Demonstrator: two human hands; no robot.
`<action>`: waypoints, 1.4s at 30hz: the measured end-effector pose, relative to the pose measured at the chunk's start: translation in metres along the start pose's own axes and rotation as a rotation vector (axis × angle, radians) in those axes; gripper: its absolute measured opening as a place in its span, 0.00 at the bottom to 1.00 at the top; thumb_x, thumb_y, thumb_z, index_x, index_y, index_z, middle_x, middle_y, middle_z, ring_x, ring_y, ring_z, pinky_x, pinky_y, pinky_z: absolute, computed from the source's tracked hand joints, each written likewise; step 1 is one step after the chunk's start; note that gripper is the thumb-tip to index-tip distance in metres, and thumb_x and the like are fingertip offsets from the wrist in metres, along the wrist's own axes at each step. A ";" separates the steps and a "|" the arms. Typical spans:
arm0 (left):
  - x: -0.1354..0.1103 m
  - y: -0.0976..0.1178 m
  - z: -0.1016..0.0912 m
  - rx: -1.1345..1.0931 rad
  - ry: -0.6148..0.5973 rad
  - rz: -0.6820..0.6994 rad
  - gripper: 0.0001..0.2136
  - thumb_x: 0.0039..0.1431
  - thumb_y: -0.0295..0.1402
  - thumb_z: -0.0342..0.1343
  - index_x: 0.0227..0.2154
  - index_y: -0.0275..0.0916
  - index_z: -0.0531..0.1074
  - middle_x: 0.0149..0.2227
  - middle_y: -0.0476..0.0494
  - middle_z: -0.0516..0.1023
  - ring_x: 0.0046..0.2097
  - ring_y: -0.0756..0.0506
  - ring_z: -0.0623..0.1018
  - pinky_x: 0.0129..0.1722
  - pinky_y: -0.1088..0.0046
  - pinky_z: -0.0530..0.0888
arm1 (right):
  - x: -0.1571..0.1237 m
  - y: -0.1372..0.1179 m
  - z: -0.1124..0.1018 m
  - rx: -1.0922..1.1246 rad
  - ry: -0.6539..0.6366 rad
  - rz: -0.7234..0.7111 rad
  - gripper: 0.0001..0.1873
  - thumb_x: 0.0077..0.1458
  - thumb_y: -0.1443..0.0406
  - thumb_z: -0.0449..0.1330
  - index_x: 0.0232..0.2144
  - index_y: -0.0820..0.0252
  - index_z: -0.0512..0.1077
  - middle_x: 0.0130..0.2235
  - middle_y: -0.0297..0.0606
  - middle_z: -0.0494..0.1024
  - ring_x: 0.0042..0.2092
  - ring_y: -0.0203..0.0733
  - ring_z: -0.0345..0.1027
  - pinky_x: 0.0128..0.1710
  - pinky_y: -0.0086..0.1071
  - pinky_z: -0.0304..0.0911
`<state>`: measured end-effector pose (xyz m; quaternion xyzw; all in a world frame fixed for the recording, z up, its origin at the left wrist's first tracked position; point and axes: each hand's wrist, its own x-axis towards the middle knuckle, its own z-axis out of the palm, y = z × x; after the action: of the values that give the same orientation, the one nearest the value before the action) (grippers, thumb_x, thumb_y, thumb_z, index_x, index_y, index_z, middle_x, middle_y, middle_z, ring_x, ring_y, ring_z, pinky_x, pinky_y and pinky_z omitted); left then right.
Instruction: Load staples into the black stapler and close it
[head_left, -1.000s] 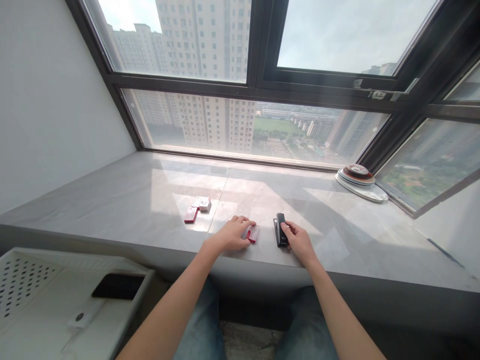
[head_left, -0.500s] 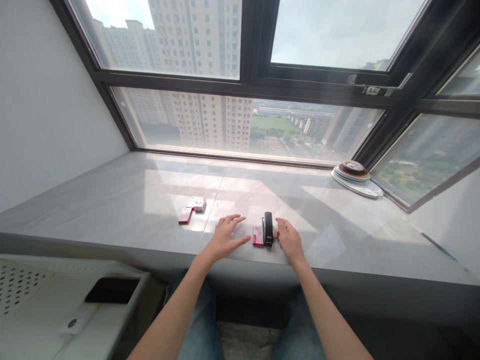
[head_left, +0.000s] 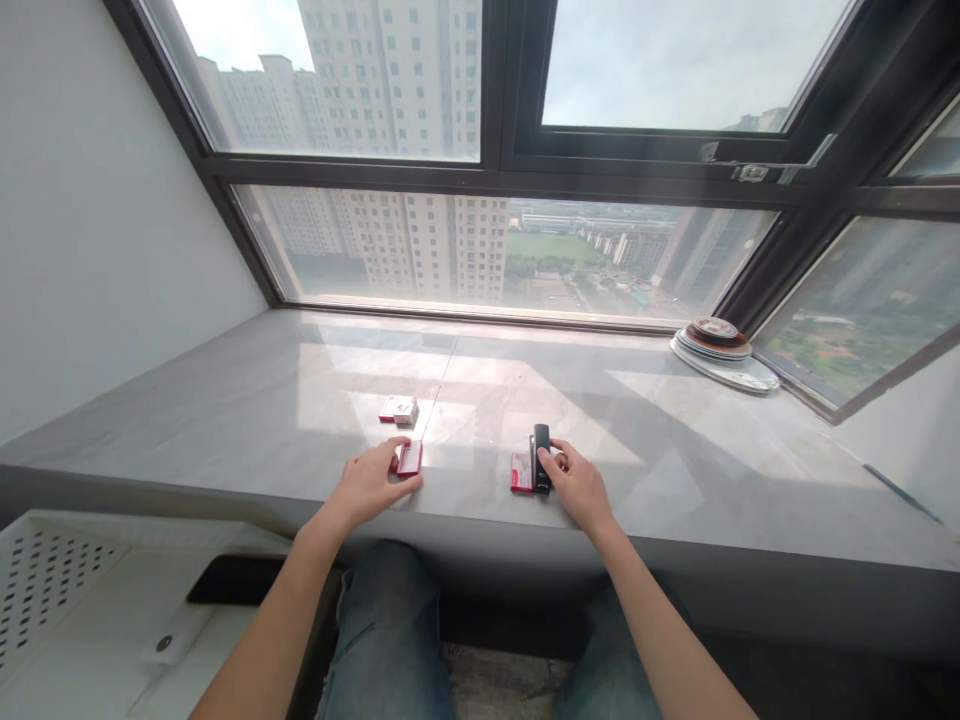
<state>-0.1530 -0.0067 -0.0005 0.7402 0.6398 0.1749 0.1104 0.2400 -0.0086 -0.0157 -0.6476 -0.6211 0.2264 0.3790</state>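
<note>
On the grey stone windowsill (head_left: pixel 225 400), my left hand (head_left: pixel 370 482) has its fingers closed around a small red box (head_left: pixel 410 458). My right hand (head_left: pixel 576 486) grips a black stapler (head_left: pixel 541 458) that lies flat on the sill. A second red box (head_left: pixel 521 472) lies against the stapler's left side. Further back, a red and white box (head_left: pixel 399 408) rests on the sill in the sunlight.
A stack of round plates (head_left: pixel 721 352) sits at the sill's far right corner by the window frame (head_left: pixel 495 180). Below left stands a white perforated tray (head_left: pixel 67 600) with a black phone (head_left: pixel 232 580) and a small white object on it. My jeans-clad knees are under the sill.
My left hand moved left from beside the stapler and closed on the red box. My right hand closed on the stapler, which stayed next to the other red box.
</note>
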 end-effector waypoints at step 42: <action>0.031 -0.046 -0.020 -0.127 0.011 -0.082 0.30 0.51 0.53 0.61 0.55 0.48 0.70 0.54 0.45 0.76 0.55 0.36 0.73 0.54 0.62 0.70 | -0.006 -0.008 -0.002 -0.117 -0.036 -0.047 0.30 0.66 0.41 0.50 0.57 0.50 0.73 0.29 0.33 0.77 0.33 0.45 0.71 0.33 0.33 0.55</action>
<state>-0.1994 0.0301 0.0040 0.7039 0.6578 0.2145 0.1608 0.2359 -0.0150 -0.0096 -0.6497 -0.6550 0.1924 0.3345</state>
